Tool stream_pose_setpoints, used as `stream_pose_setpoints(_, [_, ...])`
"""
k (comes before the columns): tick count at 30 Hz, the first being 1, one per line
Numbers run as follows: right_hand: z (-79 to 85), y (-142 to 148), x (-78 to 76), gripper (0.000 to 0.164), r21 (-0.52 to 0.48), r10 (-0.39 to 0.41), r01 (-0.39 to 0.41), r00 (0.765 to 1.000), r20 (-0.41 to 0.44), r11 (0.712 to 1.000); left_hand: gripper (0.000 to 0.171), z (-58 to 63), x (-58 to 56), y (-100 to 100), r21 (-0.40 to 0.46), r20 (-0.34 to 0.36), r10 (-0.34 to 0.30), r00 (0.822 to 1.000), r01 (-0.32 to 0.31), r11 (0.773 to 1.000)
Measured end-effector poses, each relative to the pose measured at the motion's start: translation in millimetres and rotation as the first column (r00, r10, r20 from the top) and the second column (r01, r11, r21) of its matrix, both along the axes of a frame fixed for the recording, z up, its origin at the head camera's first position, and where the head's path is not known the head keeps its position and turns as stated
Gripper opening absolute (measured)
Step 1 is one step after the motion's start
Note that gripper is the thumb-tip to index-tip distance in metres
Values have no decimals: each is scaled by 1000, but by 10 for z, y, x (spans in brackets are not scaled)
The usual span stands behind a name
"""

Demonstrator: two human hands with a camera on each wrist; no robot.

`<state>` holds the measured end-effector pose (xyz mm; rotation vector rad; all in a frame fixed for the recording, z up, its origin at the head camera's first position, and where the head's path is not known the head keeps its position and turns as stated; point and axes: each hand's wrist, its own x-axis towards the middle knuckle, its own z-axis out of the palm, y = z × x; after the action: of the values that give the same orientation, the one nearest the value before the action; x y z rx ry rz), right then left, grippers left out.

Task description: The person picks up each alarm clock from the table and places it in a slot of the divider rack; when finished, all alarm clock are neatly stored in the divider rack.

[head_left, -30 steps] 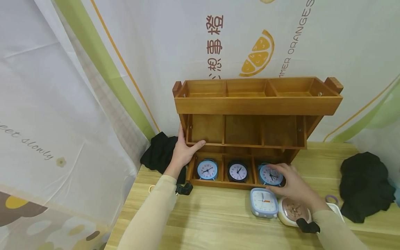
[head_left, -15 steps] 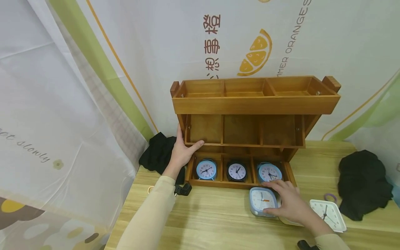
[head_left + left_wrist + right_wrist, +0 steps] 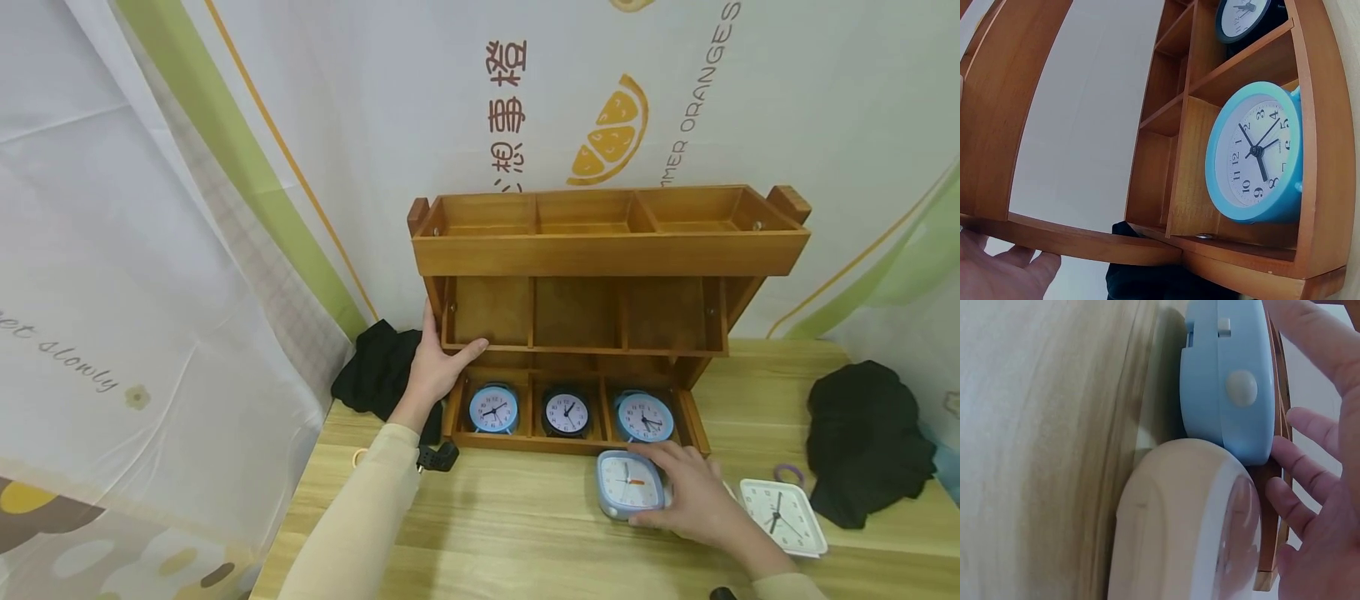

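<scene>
My left hand [image 3: 435, 371] grips the left side of a tiered wooden box [image 3: 607, 254], thumb over the middle tray's edge; in the left wrist view its fingers [image 3: 1038, 265] lie at a wooden strip. A light-blue round alarm clock [image 3: 493, 410], a black one [image 3: 566, 414] and another light-blue one [image 3: 645, 417] sit in the bottom tray's compartments. Just in front, my right hand [image 3: 693, 492] holds a blue square alarm clock [image 3: 628, 485] by its edges, the clock resting on the table. Beside it, a cream clock [image 3: 1166, 519] is mostly hidden by this hand in the head view.
A white square clock [image 3: 783, 517] lies at right, near a purple ring [image 3: 789, 475] and a black cloth [image 3: 866, 442]. Another black cloth [image 3: 378, 367] is bunched left of the box. A small ring [image 3: 358, 457] lies near the table's left edge. A printed curtain [image 3: 360, 108] hangs behind.
My right hand has left the right-hand light-blue clock in the bottom tray and moved toward me onto the blue square clock. My left hand keeps its place on the box.
</scene>
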<state>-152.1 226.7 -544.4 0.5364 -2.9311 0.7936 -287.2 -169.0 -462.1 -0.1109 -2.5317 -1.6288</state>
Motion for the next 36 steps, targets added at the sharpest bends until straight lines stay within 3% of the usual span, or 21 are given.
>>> stream_pose_setpoints(11, [-57,-96,23,102,92,-15,14,1000,8,996,120,-6,-3,-14,4,-1,-11,1000,11,1000])
stream_pose_setpoints(28, [-31,-144,46,96,100,-36,30,998,52,995,120,20,23,-8,-4,16,3,1000,-3,1000])
stream_pose_setpoints(36, [-63,-178,73,103,96,-25,18,997,72,995,120,9,19,-9,-7,11,-1,1000,1,1000])
